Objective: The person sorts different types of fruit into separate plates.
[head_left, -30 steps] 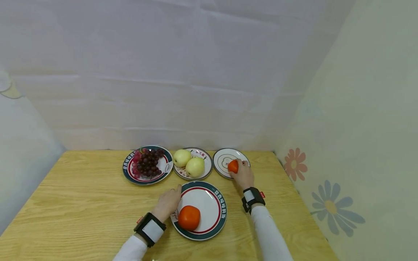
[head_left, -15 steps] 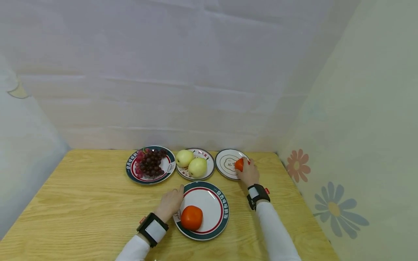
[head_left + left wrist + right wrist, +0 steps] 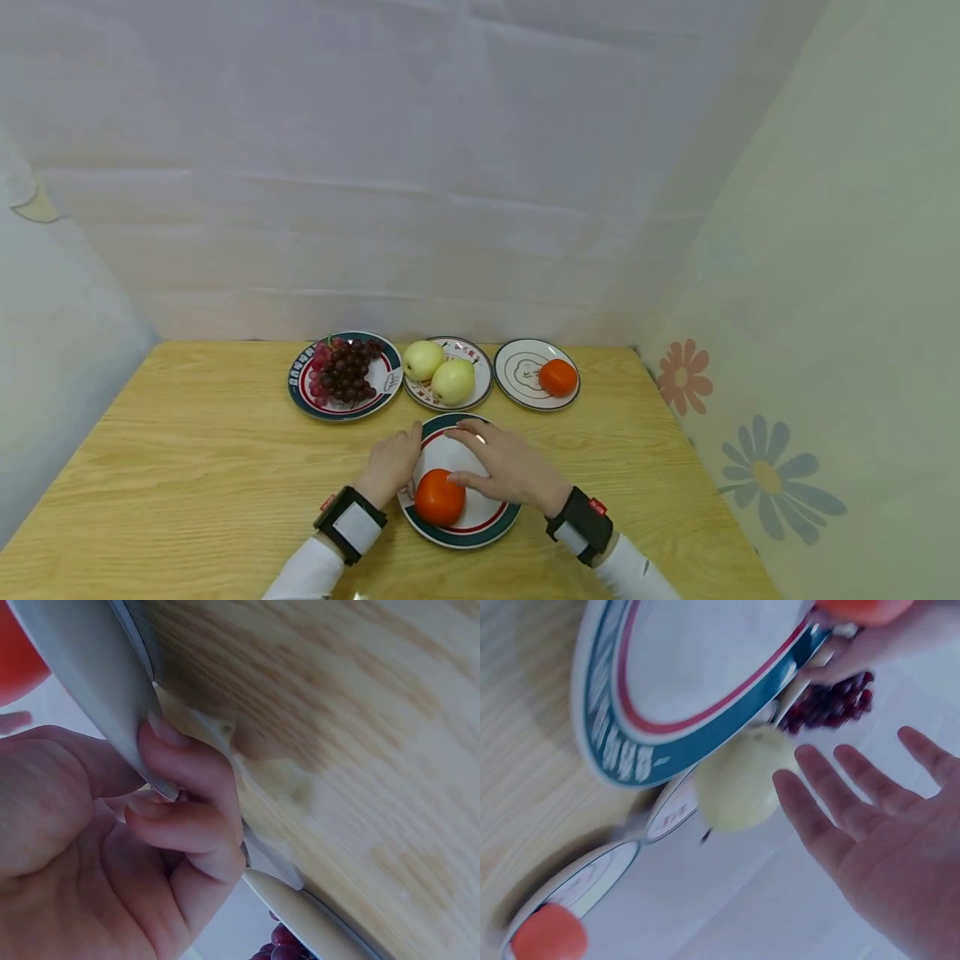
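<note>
In the head view my left hand (image 3: 392,465) grips the left rim of a large white plate (image 3: 483,521) with a green border. The left wrist view shows the thumb above the rim and curled fingers (image 3: 191,776) below it. A glossy orange-red fruit (image 3: 440,498), tomato or persimmon, lies on the plate's left side. Over the plate's right half hovers my right hand (image 3: 517,471), its thumb close to the fruit. The right wrist view shows that hand's fingers (image 3: 817,795) spread, with nothing held.
Along the back of the wooden table (image 3: 225,483) stand a plate of dark grapes (image 3: 345,371), a plate with two pale yellow pears (image 3: 453,382), and a small white plate (image 3: 517,367) bearing another orange-red fruit (image 3: 558,377). Walls close off the back and sides.
My right hand has let go of an orange-red fruit on the small right plate and moved toward me and left, over the large plate. The left hand keeps its grip.
</note>
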A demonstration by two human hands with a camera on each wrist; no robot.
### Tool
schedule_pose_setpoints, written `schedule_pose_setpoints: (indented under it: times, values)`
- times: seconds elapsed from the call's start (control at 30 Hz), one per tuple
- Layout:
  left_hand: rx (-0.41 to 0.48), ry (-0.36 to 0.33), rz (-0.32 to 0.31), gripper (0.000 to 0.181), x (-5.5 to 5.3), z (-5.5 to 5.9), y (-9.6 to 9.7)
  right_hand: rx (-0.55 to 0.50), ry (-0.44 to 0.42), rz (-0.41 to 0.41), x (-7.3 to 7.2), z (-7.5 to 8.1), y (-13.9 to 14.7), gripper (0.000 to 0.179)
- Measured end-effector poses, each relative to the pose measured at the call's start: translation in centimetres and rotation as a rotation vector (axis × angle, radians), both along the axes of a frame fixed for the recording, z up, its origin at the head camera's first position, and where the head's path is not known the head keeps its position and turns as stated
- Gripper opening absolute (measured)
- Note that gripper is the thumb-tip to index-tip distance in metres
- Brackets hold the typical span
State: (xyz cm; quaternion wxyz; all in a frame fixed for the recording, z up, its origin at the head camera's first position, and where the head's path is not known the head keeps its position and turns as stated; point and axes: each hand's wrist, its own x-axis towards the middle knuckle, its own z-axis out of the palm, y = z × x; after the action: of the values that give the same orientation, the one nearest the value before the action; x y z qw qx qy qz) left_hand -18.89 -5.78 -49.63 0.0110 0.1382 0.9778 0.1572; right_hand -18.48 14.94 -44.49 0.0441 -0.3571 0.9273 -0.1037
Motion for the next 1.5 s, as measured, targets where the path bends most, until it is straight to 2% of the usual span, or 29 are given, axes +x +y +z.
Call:
schedule_pose_setpoints:
  times: [0.13, 0.27, 0.43, 0.67, 1.07, 1.2, 1.37, 1.43, 1.5]
  values:
    - [-0.004, -0.003, 0.010, 0.037, 0.0, 0.0, -0.1, 0.065, 0.018, 0.125, 1.7, -0.2, -0.8, 0.067]
    - [-0.008, -0.012, 0.010, 0.038, 0.0, -0.1, -0.1, 0.076, 0.049, 0.204, 2.3, -1.3, -1.2, 0.067]
    - [-0.019, -0.009, 0.004, 0.040, 0.0, -0.2, -0.1, 0.094, 0.080, 0.251, 2.6, -2.2, -1.8, 0.065]
    - [-0.026, -0.018, -0.002, 0.045, -0.1, -0.3, -0.2, 0.111, 0.085, 0.240, 2.4, -2.7, -2.2, 0.063]
    - [-0.012, -0.018, 0.004, 0.039, -0.2, -0.3, -0.1, 0.106, 0.108, 0.135, 0.8, -3.5, -1.8, 0.060]
    - [-0.002, -0.033, 0.006, 0.037, -0.3, -0.4, -0.1, 0.063, 0.165, 0.095, -0.2, -3.7, -1.0, 0.061]
    - [-0.003, -0.054, 0.011, 0.037, -0.3, -0.5, 0.0, -0.086, 0.267, 0.008, -2.7, -3.9, 1.0, 0.064]
    - [-0.001, -0.066, 0.015, 0.038, -0.4, -0.4, 0.0, -0.134, 0.301, -0.069, -4.1, -3.9, 2.1, 0.065]
    - [0.000, -0.081, 0.017, 0.038, -0.4, -0.3, 0.1, -0.159, 0.320, -0.183, -5.6, -3.8, 3.2, 0.065]
